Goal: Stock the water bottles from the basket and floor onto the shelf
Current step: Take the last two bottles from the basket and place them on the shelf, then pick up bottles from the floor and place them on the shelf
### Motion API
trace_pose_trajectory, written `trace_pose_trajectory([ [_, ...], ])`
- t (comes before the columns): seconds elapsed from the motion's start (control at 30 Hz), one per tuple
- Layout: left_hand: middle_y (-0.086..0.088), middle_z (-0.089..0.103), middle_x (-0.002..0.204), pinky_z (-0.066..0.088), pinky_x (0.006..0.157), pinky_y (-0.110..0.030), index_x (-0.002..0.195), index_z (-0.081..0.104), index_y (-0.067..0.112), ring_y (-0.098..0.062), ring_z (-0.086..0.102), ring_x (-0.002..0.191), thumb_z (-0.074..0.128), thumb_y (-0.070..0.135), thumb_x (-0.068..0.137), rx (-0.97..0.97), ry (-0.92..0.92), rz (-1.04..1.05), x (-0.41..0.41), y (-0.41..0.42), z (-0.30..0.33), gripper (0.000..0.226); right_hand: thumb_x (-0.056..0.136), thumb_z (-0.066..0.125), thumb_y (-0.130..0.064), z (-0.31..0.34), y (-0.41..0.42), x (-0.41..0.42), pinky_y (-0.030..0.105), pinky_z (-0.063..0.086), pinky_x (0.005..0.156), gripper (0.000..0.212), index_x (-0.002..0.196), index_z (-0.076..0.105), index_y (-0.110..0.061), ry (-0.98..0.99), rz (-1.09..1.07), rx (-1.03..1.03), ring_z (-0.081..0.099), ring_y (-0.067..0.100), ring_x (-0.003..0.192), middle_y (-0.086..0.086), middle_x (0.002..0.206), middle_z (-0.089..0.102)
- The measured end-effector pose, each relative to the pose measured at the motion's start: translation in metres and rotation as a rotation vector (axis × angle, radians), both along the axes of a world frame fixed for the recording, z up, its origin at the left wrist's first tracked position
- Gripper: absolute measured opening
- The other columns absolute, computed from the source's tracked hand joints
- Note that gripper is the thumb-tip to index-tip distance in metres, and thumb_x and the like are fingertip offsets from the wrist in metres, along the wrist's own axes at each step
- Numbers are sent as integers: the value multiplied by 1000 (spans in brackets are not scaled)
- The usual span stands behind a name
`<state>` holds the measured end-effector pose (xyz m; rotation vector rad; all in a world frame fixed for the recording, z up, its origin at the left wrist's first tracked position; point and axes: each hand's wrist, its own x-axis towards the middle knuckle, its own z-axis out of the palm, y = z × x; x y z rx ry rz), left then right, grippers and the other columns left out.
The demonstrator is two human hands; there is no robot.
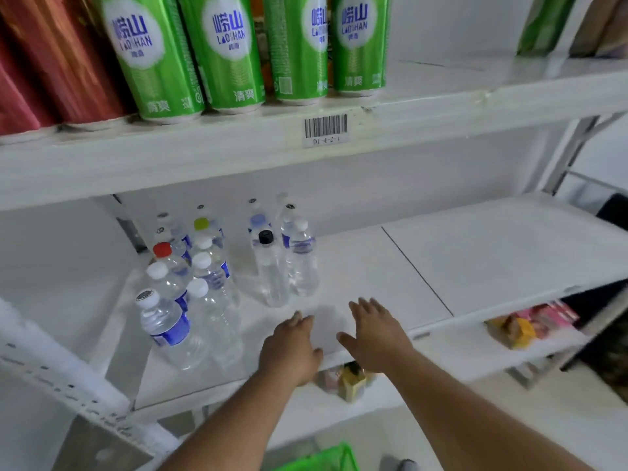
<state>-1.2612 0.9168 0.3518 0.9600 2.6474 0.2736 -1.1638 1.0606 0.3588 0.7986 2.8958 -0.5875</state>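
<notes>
Two bare forearms enter from the bottom edge of the frame, one from lower centre and one from the lower right corner. No sleeve, cuff, glove, watch or ring shows on either. The left hand (pixel 289 348) sits at lower centre and the right hand (pixel 373 338) just right of it. Both have short, plain nails as far as the slight blur lets one tell.

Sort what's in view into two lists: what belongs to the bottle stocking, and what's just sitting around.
Part of the job:
water bottles
middle shelf
green basket
left hand, open
right hand, open

Just sitting around:
green cans
red cans
barcode label
snack packs on the lower shelf
</notes>
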Motion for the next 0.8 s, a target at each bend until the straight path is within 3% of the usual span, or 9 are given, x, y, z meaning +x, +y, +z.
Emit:
trace_pose_trajectory([
  [0.27,7,18,164,31,115,-40,153,27,31,-23,28,146,49,45,93,-59,-19,-256,91,45,-15,65,94,49,-55,-24,11,134,39,18,123,76,154,26,-14,-95,-126,96,16,26,151,8,162,24],
  [0.37,8,24,161,36,111,-42,152,27,31,-22,32,144,51,45,90,-100,-18,-371,132,64,-31,68,95,50,-55,-42,16,187,41,20,122,76,154,27,-14,-168,-219,44,18,27,151,7,162,25],
  [0.53,5,17,164,34,111,-42,156,20,28,-25,27,146,48,41,93,-201,-101,-499,206,97,-55,70,94,51,-54,-73,27,270,41,23,121,74,153,30,-14,-251,-344,-53,21,28,150,5,160,29],
  [0.8,6,25,161,37,109,-41,155,20,28,-26,34,142,50,45,93,-295,-176,-495,319,143,-77,70,94,53,-52,-98,71,400,40,34,113,68,149,35,-15,-312,-442,-156,32,27,143,3,155,36],
])
